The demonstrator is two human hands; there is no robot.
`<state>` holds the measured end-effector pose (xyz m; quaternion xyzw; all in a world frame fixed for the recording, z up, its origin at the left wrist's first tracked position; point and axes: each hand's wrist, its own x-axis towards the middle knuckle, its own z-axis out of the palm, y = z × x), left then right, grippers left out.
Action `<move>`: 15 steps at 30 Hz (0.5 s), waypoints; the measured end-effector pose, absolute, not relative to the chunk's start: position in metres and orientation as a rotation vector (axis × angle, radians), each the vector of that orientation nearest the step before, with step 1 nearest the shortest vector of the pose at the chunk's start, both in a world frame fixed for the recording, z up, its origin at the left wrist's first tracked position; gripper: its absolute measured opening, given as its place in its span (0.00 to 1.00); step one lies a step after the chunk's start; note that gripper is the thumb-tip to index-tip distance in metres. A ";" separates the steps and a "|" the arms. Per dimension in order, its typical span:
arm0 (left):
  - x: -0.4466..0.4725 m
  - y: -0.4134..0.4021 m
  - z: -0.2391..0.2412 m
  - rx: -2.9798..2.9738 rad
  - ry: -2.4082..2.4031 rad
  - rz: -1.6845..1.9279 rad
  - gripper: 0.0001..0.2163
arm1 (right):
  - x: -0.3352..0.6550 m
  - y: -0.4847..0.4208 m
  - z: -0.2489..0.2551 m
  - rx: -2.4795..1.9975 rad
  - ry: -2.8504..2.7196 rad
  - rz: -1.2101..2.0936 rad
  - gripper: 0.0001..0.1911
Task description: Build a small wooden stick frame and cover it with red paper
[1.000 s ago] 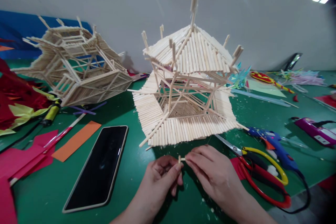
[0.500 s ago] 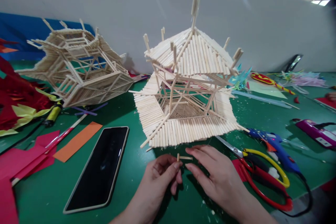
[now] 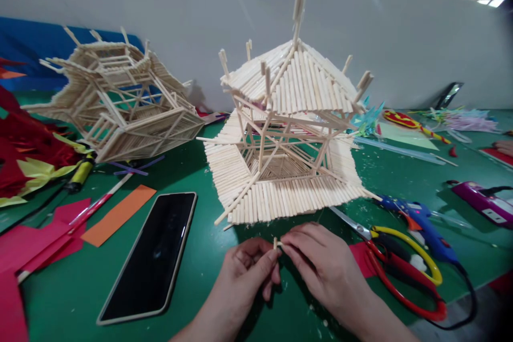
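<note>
From where I stand, the work is going on at the near side of a green-topped bench (image 3: 212, 248), low and central in front of the person. The left hand (image 3: 246, 272) has its thumb and forefinger pinched tight on a short upright piece of pale wooden stick (image 3: 275, 243), the other fingers curled loosely beneath. The right hand (image 3: 324, 259) comes in from the other side, thumb and fingertips brought together on the end of a thin crosswise piece of pale wood (image 3: 280, 244), most of which they cover. The two bits are side by side in the small gap between the hands, held above the bench; whether they are joined I can't tell. Just beyond stands a roofed, many-sided model built of pale round sticks (image 3: 296, 200), its wide lower skirt reaching close to the fingertips. A second open-framed model of similar sticks (image 3: 152, 141) sits farther back to the left. A black smartphone with a pale rim (image 3: 148, 259) lies left of the left hand, an orange paper strip (image 3: 119, 216) near its upper corner. Right of the right hand rest scissors with red and yellow handles (image 3: 404, 277), next to a blue glue gun (image 3: 433, 238); a purple box-shaped device (image 3: 481, 203) lies beyond them.
</note>
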<state>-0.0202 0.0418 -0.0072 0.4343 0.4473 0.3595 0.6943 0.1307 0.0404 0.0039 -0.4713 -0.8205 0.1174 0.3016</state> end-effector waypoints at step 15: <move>-0.020 0.042 -0.007 0.995 1.000 0.802 0.11 | 0.129 0.040 0.006 -1.219 -2.155 0.306 0.09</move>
